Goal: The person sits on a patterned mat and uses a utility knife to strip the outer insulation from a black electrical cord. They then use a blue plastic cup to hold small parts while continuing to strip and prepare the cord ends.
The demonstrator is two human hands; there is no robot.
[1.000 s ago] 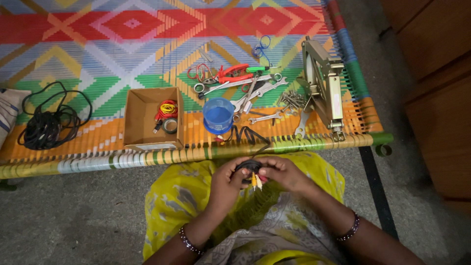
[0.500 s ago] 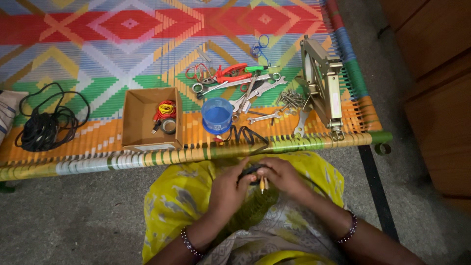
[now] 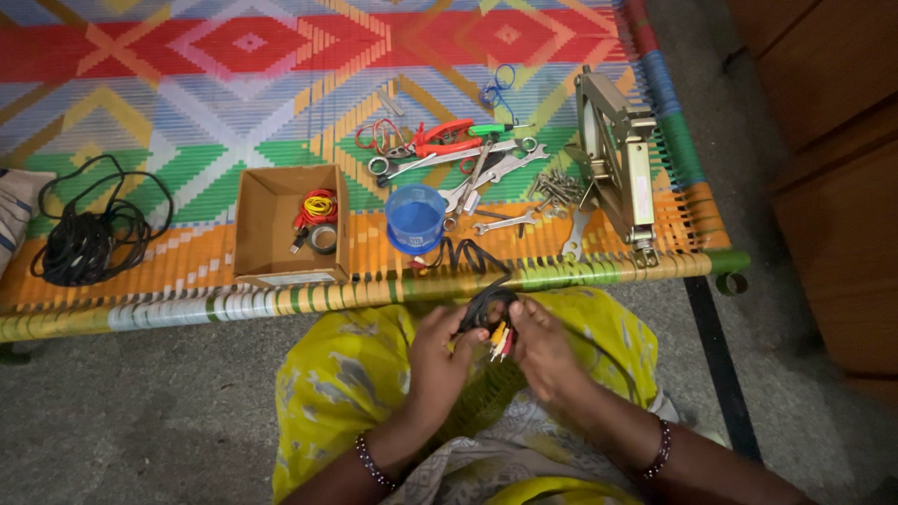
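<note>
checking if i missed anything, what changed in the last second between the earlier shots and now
Very little. Both hands keep hold of the black cable with coloured plugs over the lap; the left hand and right hand shifted only slightly around it. The cardboard box, blue cup, tools, metal frame and black cord coil on the woven cot stayed put.

On your woven cot (image 3: 187,65): coiled black cord (image 3: 84,238); cardboard box (image 3: 271,224) with a tape roll (image 3: 324,238) and yellow wire (image 3: 319,203); blue plastic cup (image 3: 414,215); red pliers (image 3: 440,138); wrenches (image 3: 486,173); loose screws (image 3: 559,185); metal frame (image 3: 617,164).
</note>
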